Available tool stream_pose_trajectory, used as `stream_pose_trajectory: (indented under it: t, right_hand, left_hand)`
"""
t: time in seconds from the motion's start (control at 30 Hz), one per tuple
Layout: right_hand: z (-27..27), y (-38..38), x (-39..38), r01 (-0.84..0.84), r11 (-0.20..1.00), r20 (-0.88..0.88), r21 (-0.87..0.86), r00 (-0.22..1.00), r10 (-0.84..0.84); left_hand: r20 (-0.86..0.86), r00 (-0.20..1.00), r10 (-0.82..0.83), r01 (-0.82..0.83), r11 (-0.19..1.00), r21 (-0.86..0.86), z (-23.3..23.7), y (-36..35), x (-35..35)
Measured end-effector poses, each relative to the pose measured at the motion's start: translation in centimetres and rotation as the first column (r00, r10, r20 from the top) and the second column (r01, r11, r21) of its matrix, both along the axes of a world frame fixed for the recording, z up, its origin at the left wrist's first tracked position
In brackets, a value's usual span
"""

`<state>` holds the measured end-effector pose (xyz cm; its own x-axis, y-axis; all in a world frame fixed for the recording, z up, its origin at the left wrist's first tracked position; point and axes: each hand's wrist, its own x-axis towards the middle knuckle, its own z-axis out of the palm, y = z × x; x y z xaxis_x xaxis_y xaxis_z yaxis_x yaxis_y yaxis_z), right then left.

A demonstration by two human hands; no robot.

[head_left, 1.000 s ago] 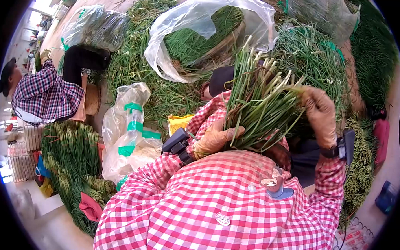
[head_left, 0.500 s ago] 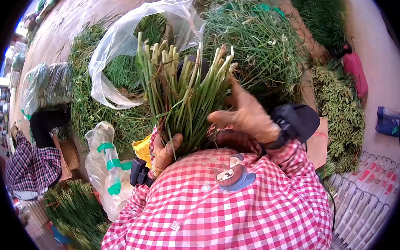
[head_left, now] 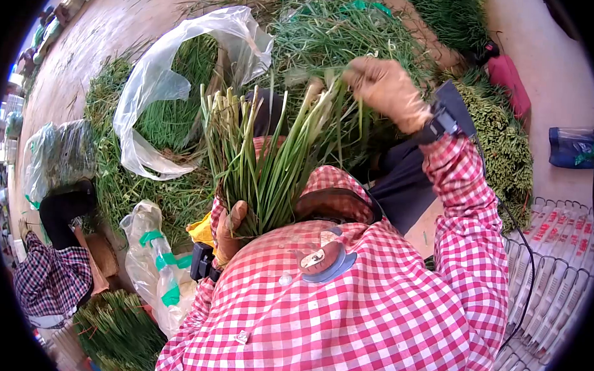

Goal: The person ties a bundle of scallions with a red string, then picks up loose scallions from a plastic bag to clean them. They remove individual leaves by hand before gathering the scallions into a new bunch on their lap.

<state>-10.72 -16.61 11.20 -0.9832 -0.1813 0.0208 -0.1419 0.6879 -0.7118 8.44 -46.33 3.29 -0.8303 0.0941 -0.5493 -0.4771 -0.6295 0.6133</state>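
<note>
Item: bunch of green stalks (head_left: 272, 158), upright, near centre, against the chest.
Left hand (head_left: 230, 226): fingers closed round the base of the bunch.
Right hand (head_left: 385, 90): raised at the far end, fingers curled on the tips of a few stalks.
Progress, judged: one bunch gathered and being tidied, not tied; loose heaps (head_left: 374, 38) lie far and right, and more fill the plastic bag (head_left: 156, 82) on the left.
Writing: red-marked packets (head_left: 556, 260) near right, unreadable; cartoon badge (head_left: 324, 258) on the shirt, no text.

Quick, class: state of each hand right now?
Left hand: closed around the base of the bundle of green stalks.
Right hand: closed at the stalk tips; what it holds cannot be told.
</note>
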Motion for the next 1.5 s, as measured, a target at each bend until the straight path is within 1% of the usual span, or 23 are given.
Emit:
stream_pose_trajectory:
  t: [0.03, 0.13, 0.2, 0.27, 0.3, 0.37, 0.43, 0.53, 0.7, 0.77, 0.87, 0.9, 1.0, 1.07, 1.1, 1.13, 1.17, 1.23, 1.3, 1.33, 1.4, 1.43, 1.5]
  right_hand:
    - [1.7, 0.0, -0.6, 0.109, 0.993, 0.151, -0.048, 0.983, -0.101]
    - [0.7, 3.4, -4.8, 0.098, 0.922, -0.200, -0.373, 0.962, -0.184]
    - [1.0, 5.8, -7.0, 0.256, 0.932, -0.519, 0.255, 0.850, -0.092]
    - [3.8, 1.7, -4.4, 0.257, 0.842, -0.131, 0.474, 0.966, -0.221]
    - [4.2, 0.4, -2.1, 0.108, 0.958, 0.067, 0.267, 0.989, -0.131]
    - [5.0, -2.4, 2.4, 0.028, 0.972, 0.462, -0.232, 0.883, 0.084]
    - [3.5, -5.6, 5.4, -0.079, 0.977, 0.479, -0.196, 0.862, 0.165]
    - [1.6, -7.7, 7.1, 0.145, 0.773, 0.443, -0.618, 0.876, 0.190]
    - [1.2, -6.1, 6.0, 0.056, 0.909, 0.502, -0.414, 0.847, 0.177]
    - [1.1, -5.1, 5.3, -0.030, 0.945, 0.514, -0.324, 0.833, 0.203]
    - [-0.3, -4.7, 5.0, -0.196, 0.972, -0.004, -0.128, 0.980, 0.198]
    - [-1.0, -3.9, 4.6, -0.150, 0.986, -0.215, 0.078, 0.963, 0.164]
    - [-3.5, 1.2, -0.9, -0.056, 0.982, -0.430, 0.182, 0.893, 0.130]
    - [-1.1, 2.1, -2.5, 0.247, 0.934, -0.481, 0.260, 0.871, -0.096]
    - [-1.3, 3.6, -4.0, 0.316, 0.847, -0.605, 0.427, 0.796, 0.008]
    - [-1.9, 6.0, -6.0, 0.278, 0.878, -0.672, 0.390, 0.737, 0.065]
    - [-1.2, 4.9, -6.2, 0.320, 0.852, -0.529, 0.415, 0.847, -0.060]
    - [2.7, 1.9, -4.9, 0.387, 0.776, -0.194, 0.498, 0.922, -0.335]
    - [3.0, -0.6, -2.4, 0.204, 0.924, -0.194, 0.322, 0.970, -0.147]
    - [2.3, -1.9, -0.3, -0.090, 0.988, -0.425, 0.129, 0.895, 0.137]
    - [4.7, -5.5, 3.6, -0.223, 0.821, -0.332, 0.525, 0.835, 0.439]
    - [3.5, -7.0, 4.5, -0.202, 0.790, -0.321, 0.578, 0.834, 0.448]
    - [1.3, -8.9, 5.5, -0.313, 0.797, -0.206, 0.517, 0.858, 0.471]
  left_hand:
    - [0.016, 1.000, 0.002, -0.002, 1.000, -0.002, -0.8, -0.4, 0.2]
    - [0.066, 0.998, 0.005, -0.007, 0.999, 0.041, -1.2, -0.8, 0.3]
    - [0.054, 0.998, 0.011, -0.015, 0.998, 0.063, -1.6, -0.8, 0.3]
    - [0.021, 0.999, 0.026, -0.026, 1.000, 0.014, -3.1, -1.4, 0.5]
    - [-0.005, 0.999, 0.037, -0.037, 0.998, -0.041, -4.5, -2.2, 1.0]
    - [-0.064, 0.994, 0.090, -0.094, 0.993, -0.067, -3.5, -1.9, 1.0]
    - [-0.085, 0.994, 0.066, -0.083, 0.973, -0.217, -2.2, -1.3, 0.9]
    - [-0.124, 0.990, 0.070, -0.094, 0.976, -0.195, -4.2, -1.4, 1.8]
    - [-0.065, 0.989, 0.135, -0.136, 0.991, -0.017, -7.9, -2.7, 3.0]
    - [-0.123, 0.992, 0.042, -0.060, 0.987, -0.149, -6.7, -2.6, 2.4]
    - [-0.185, 0.982, -0.032, -0.022, 0.960, -0.279, -4.9, -1.8, 1.7]
    - [-0.159, 0.987, -0.011, -0.019, 0.983, -0.183, -4.7, -1.6, 1.5]
    - [-0.159, 0.987, -0.003, -0.006, 0.998, -0.056, -2.4, -0.8, 1.3]
    - [-0.329, 0.943, -0.049, -0.051, 0.956, -0.288, -3.4, -1.1, 1.7]
    - [-0.438, 0.895, -0.086, -0.123, 0.896, -0.427, -4.1, -1.2, 1.9]
    - [-0.245, 0.965, -0.089, 0.016, 0.958, -0.285, -1.9, -0.7, 0.8]
    - [-0.028, 0.994, -0.103, 0.099, 0.988, -0.121, 0.2, -0.3, -0.3]
    - [-0.158, 0.976, -0.151, 0.097, 0.947, -0.305, 0.4, 0.1, -0.6]
    - [-0.224, 0.953, -0.202, 0.100, 0.912, -0.398, 0.7, 0.5, -0.9]
    - [-0.230, 0.947, -0.223, 0.115, 0.907, -0.406, 1.1, 0.6, -1.2]
    - [-0.254, 0.928, -0.273, 0.147, 0.893, -0.425, 2.1, 0.9, -2.0]
    - [-0.279, 0.912, -0.303, 0.202, 0.919, -0.338, 2.7, 1.1, -2.2]
    - [-0.249, 0.884, -0.395, 0.254, 0.854, -0.454, 4.6, 1.5, -2.0]
